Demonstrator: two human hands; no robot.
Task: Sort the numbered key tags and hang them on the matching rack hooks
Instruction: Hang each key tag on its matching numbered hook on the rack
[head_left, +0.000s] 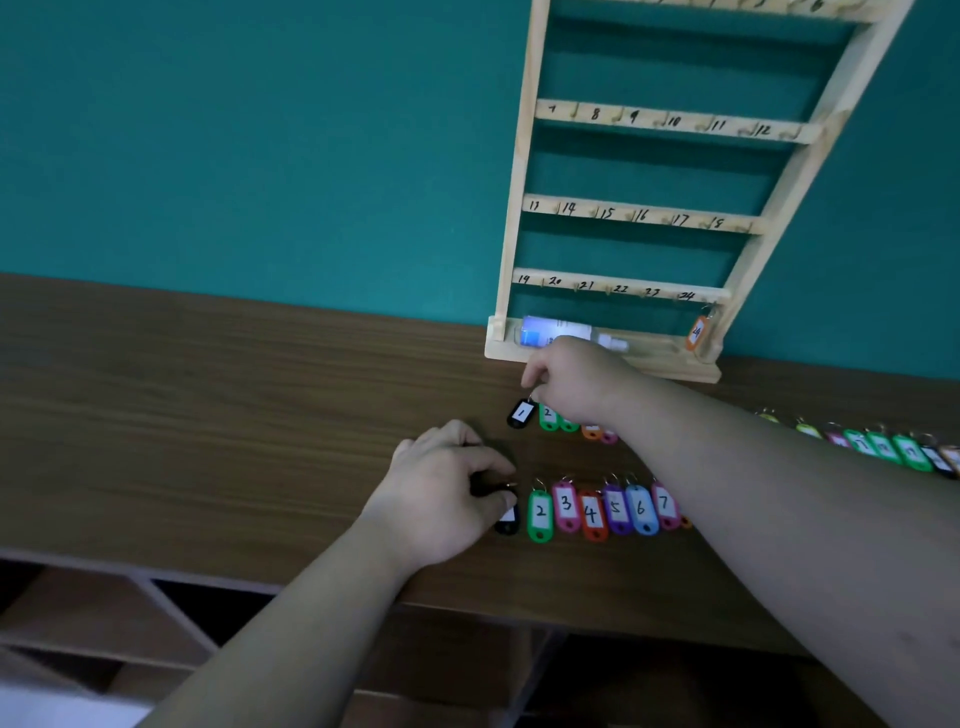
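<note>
Your right hand (576, 382) pinches the ring of black tag 1 (521, 413) in the far row; your left hand (447, 493) pinches the near row's first black tag (508, 521), number hidden. Only orange tag 24 (697, 332) hangs on the rack (519, 208). Next, tag 1 likely goes up to the top rail, past the bottle (561, 330) in its base.

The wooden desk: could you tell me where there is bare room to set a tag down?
Bare desk lies left of the rack and left hand, back to the wall. Crowded: both key tag rows right of it.
</note>
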